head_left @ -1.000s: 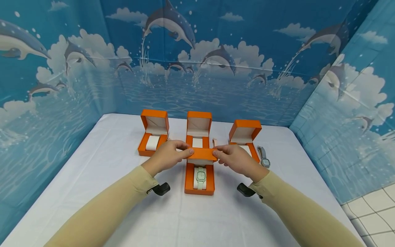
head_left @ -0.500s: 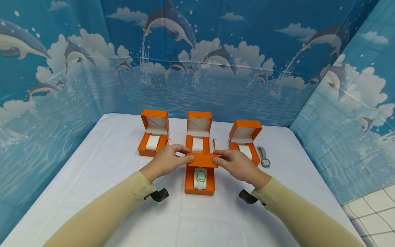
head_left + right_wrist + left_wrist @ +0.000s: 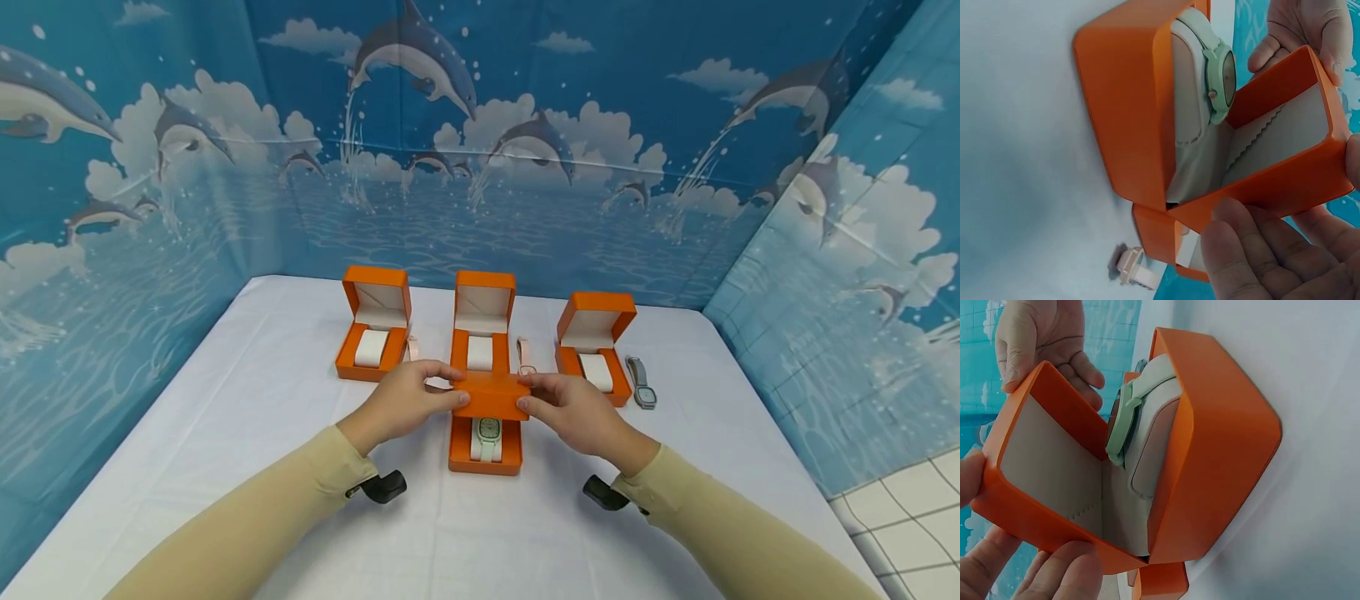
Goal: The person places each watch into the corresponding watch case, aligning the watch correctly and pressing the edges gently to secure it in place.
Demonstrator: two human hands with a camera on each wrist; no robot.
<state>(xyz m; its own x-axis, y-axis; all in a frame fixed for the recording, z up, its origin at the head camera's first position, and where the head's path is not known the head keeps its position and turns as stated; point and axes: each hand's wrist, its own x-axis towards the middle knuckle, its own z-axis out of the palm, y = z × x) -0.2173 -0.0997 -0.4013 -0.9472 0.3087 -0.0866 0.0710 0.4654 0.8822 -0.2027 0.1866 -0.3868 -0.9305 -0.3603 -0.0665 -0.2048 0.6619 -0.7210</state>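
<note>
Both hands are at the lid (image 3: 491, 397) of the nearest orange watch box (image 3: 485, 468). My left hand (image 3: 408, 401) pinches the lid's left corner, thumb on the front edge and fingers along the side and back. On the right corner, my right hand (image 3: 576, 414) grips in the same way. The lid slants over the base, partly lowered, with a gap at the front. Inside, a mint-green watch (image 3: 1121, 422) is wrapped around a white cushion (image 3: 1186, 81); in the head view the lid hides the cushion's back part.
Behind stand three more orange boxes, lids up: left (image 3: 345, 368), middle (image 3: 459, 352) and right (image 3: 621, 392), each with a bare white cushion. A pink watch (image 3: 523, 354), another pale pink strap (image 3: 412, 348) and a grey watch (image 3: 641, 385) lie beside them on the white cloth (image 3: 300, 350).
Both hands have swung the lid forward and down toward the base, covering more of the mint-green watch. The middle rear box's cushion and the pink watch beside it now show more.
</note>
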